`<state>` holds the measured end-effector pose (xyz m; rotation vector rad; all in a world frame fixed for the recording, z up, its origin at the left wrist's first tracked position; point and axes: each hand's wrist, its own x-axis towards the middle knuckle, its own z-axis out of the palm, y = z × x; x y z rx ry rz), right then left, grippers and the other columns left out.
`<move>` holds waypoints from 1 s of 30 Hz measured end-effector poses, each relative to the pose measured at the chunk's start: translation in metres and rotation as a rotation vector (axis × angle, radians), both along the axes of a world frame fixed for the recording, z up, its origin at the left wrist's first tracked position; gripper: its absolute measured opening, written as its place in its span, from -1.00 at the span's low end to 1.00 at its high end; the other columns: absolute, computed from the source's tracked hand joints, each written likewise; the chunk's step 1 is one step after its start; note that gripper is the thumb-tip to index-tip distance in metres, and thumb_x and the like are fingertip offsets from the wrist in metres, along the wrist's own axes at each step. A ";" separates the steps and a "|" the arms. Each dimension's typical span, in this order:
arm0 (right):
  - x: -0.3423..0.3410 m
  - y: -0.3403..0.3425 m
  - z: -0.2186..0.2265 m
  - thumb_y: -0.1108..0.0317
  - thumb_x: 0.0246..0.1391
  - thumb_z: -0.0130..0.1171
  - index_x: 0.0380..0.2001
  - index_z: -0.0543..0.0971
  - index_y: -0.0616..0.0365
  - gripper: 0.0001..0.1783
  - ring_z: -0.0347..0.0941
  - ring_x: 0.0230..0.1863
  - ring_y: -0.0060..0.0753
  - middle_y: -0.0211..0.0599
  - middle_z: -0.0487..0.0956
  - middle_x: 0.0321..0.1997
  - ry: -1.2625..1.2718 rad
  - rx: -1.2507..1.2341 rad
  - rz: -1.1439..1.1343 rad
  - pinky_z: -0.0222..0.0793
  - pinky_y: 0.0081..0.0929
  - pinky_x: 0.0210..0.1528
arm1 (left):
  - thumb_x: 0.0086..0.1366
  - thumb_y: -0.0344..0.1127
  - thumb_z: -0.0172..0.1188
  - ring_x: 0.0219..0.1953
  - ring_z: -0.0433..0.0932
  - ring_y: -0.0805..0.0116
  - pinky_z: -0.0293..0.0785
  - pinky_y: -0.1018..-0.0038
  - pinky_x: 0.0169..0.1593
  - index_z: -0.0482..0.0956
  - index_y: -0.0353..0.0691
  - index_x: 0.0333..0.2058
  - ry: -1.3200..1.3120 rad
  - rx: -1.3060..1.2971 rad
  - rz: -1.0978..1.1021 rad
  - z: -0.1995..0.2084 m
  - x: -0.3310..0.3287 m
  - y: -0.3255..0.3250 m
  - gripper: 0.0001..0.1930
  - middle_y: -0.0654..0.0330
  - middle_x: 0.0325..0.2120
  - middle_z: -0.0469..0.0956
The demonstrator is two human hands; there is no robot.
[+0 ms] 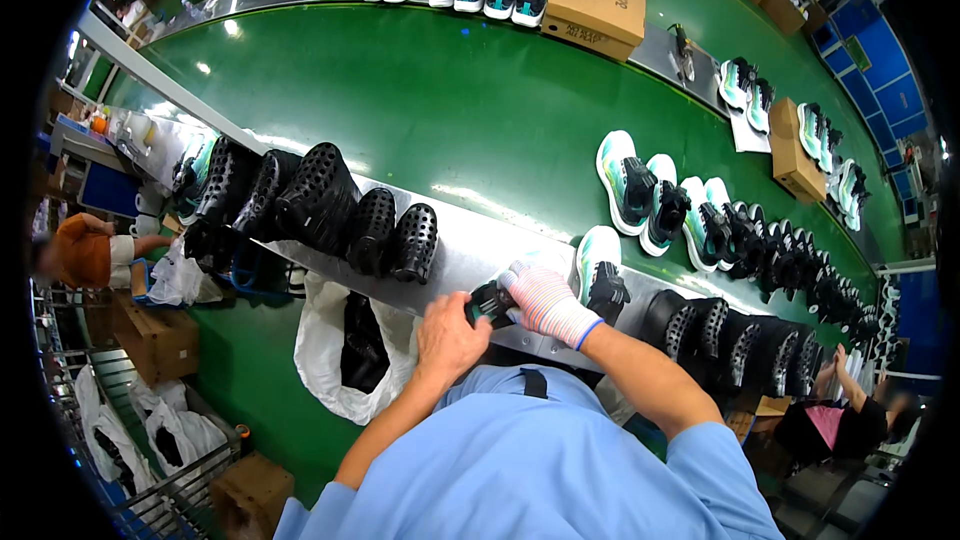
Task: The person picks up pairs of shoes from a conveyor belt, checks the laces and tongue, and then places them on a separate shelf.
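A: What are the two hands doing?

B: The bare left hand (452, 336) appears to be pinching the left end of a dark shoe (488, 303) with green trim, while the gloved right hand (552, 302) is curling over its right side. The shoe is sitting between them, partly covered, so I cannot tell how firmly the fingers are pressing

A: What could be going wrong?

B: Mainly a slip: if the gloved grip is sliding, the shoe could be dropping off the metal ledge (462, 242), maybe toward the white bag (318, 352) below and left of the left hand

A: Any knocks?

B: Possibly. Just right of the right hand a mint-and-black shoe (600, 265) is resting, so a wide wrist turn might be pushing it; beyond the left hand, black perforated inserts (414, 243) are standing close, and a careless reach could be toppling them
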<state>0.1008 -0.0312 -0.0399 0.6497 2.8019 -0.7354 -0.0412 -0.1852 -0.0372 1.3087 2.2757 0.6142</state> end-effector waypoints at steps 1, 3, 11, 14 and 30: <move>0.002 0.000 -0.008 0.25 -0.14 0.49 -0.12 0.57 0.19 -0.50 0.60 -0.04 0.10 -0.02 0.60 -0.11 0.039 0.010 0.003 0.57 -0.05 0.00 | 0.34 -0.09 0.27 -0.37 0.67 0.05 0.56 0.14 -0.30 0.62 -0.26 -0.11 -0.159 -0.065 -0.016 0.000 0.001 0.000 -0.66 0.03 -0.40 0.67; 0.005 0.000 -0.006 0.27 -0.10 0.46 -0.10 0.56 0.19 -0.52 0.59 -0.02 0.13 0.01 0.60 -0.10 0.075 0.005 -0.002 0.56 -0.05 0.04 | 0.39 -0.07 0.24 -0.48 0.65 0.16 0.52 0.22 -0.42 0.62 -0.27 -0.13 -0.438 -0.218 0.105 0.001 0.002 0.015 -0.66 0.07 -0.43 0.68; 0.038 -0.022 -0.011 0.43 -0.07 0.34 0.13 0.54 0.13 -0.40 0.53 0.10 0.17 0.02 0.57 0.12 0.300 -0.082 -0.232 0.53 -0.07 0.12 | 0.52 -0.30 0.12 -0.58 0.67 0.25 0.58 0.36 -0.60 0.49 -0.33 -0.31 -1.185 -0.214 0.509 -0.020 0.012 0.028 -0.78 -0.04 -0.46 0.66; 0.041 -0.047 -0.003 0.48 -0.08 0.25 0.26 0.50 0.14 -0.29 0.46 0.27 0.01 -0.09 0.49 0.33 0.172 0.137 -0.140 0.47 -0.12 0.23 | 0.51 -0.35 0.12 -0.58 0.68 0.26 0.57 0.39 -0.61 0.49 -0.35 -0.31 -1.143 -0.106 0.520 -0.034 0.024 0.021 -0.80 -0.02 -0.46 0.65; 0.034 -0.082 -0.009 0.36 -0.02 0.28 0.31 0.45 0.14 -0.26 0.43 0.33 -0.08 -0.16 0.41 0.46 0.041 0.219 -0.235 0.41 -0.12 0.22 | 0.50 -0.38 0.13 -0.61 0.69 0.37 0.46 0.45 -0.66 0.47 -0.30 -0.38 -0.840 0.023 0.293 -0.037 0.028 0.012 -0.79 0.11 -0.54 0.63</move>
